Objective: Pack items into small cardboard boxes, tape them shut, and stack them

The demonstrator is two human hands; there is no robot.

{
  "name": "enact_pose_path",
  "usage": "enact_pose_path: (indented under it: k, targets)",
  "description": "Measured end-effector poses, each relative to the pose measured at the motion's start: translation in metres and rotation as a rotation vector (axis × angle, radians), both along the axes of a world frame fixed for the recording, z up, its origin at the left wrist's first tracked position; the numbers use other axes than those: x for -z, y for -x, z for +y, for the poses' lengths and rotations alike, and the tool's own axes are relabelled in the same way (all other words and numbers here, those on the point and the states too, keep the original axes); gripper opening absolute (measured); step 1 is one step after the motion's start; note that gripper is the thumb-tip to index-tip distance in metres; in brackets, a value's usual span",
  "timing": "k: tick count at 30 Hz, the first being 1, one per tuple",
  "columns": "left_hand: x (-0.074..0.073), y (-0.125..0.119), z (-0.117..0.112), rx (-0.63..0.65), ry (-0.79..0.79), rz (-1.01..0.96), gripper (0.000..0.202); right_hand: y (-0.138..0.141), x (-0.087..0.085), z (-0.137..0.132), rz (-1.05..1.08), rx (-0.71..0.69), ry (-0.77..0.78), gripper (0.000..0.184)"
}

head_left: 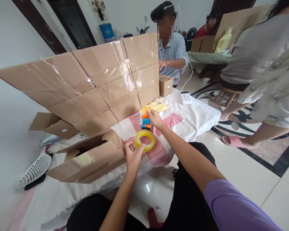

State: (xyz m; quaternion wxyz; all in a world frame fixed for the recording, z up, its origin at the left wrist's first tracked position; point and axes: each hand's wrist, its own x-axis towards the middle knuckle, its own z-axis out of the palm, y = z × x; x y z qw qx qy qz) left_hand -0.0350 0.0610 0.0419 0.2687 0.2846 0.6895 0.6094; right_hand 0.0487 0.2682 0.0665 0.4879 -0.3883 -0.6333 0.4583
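My right hand point(156, 118) is closed on the orange and blue tape dispenser point(146, 122), its thumb lying on the orange part. A yellow roll of tape point(150, 147) is at the dispenser's near end. My left hand point(134, 154) is at the roll's lower left, thumb tip on its edge and fingers curled near the box side. Something shiny shows between thumb and fingers, perhaps a bit of tape. Just left of that hand lies an open cardboard box point(96, 162), with a yellowish patch on its side.
A tall panel of taped cardboard boxes point(115, 77) stands along the back of the cloth-covered table point(197, 112). Further things are a small box point(165, 86), a white device with a cable point(186, 98), an open box point(60, 126) and a white perforated basket point(36, 168). Other people sit nearby.
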Motion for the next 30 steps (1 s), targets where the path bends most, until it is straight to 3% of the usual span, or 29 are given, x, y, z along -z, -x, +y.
enact_pose_path:
  k: [6, 9, 12, 16, 20, 23, 26, 30]
  targets:
    - [-0.053, -0.002, -0.031, 0.056, 0.022, -0.252, 0.046, -0.014, -0.026, -0.017, 0.242, 0.071, -0.032, 0.048]
    - [-0.081, -0.002, -0.041, 0.082, 0.027, -0.271, 0.05, -0.021, -0.035, -0.018, 0.406, 0.025, 0.018, 0.046]
    - [-0.108, 0.001, -0.045, 0.077, 0.003, -0.095, 0.053, -0.029, -0.041, -0.02, 0.428, 0.015, -0.001, 0.04]
    - [-0.145, 0.018, -0.047, 0.085, -0.081, 0.235, 0.058, -0.035, -0.044, -0.028, 0.297, 0.018, -0.077, 0.035]
    - [-0.173, 0.048, -0.047, 0.214, -0.206, 0.367, 0.062, -0.031, -0.036, -0.035, 0.063, -0.019, -0.01, 0.034]
    - [-0.179, 0.069, -0.052, 0.307, -0.259, 0.395, 0.059, -0.025, -0.022, -0.038, -0.065, -0.073, 0.121, 0.032]
    - [-0.172, 0.08, -0.06, 0.304, -0.318, 0.398, 0.059, -0.025, -0.011, -0.038, -0.133, -0.085, 0.212, 0.026]
    - [-0.156, 0.084, -0.072, 0.25, -0.39, 0.355, 0.061, -0.039, -0.022, -0.038, -0.252, 0.028, 0.3, 0.019]
